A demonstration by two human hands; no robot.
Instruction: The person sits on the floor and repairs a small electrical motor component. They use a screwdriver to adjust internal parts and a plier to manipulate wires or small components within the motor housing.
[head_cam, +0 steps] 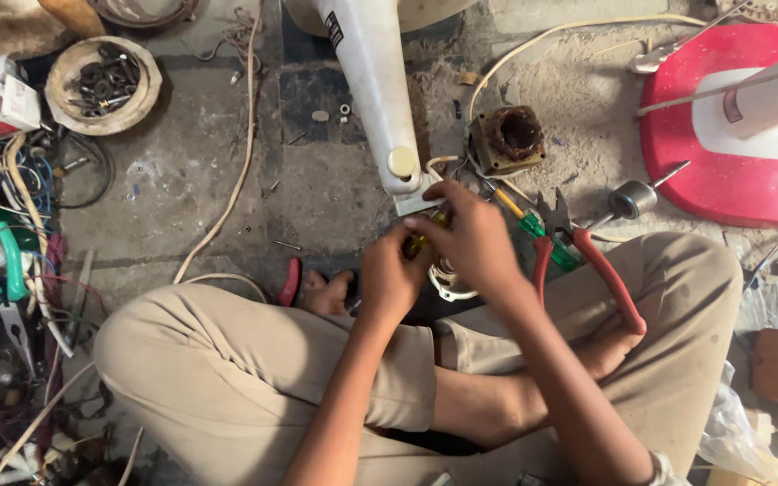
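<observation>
Pinching a yellow-handled screwdriver [425,236] between both hands — left hand [392,274], right hand [472,236] — it is steadied close over the lap, beside the white fan column [373,85].

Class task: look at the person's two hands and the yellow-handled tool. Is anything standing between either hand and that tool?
Nothing visible does. The left hand and the right hand both already close around the yellow-handled tool, just below the white fan stand. The red-handled pliers lie off to the right, clear of the grip.
</observation>
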